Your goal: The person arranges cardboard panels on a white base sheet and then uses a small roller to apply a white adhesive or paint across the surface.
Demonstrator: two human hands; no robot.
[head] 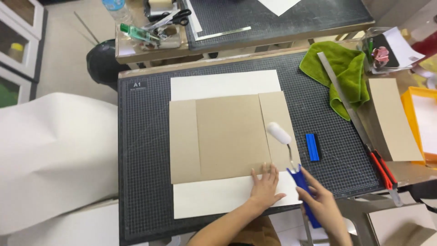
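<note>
My right hand (322,202) grips the blue handle of a small paint roller (279,133), whose white foam head rests on the right strip of a brown cardboard sheet (227,136). My left hand (265,187) lies flat, fingers spread, pressing the cardboard's lower edge where it meets the white paper (214,200) beneath it. The paper lies on a dark cutting mat (141,150) and sticks out above and below the cardboard.
A blue block (312,146) lies right of the roller. A green cloth (346,73), a long metal ruler (341,98), a red-handled cutter (382,168), a brown board (395,118) and an orange tray (421,123) sit at right. White sheets (54,159) drape at left. Scissors (175,18) lie behind.
</note>
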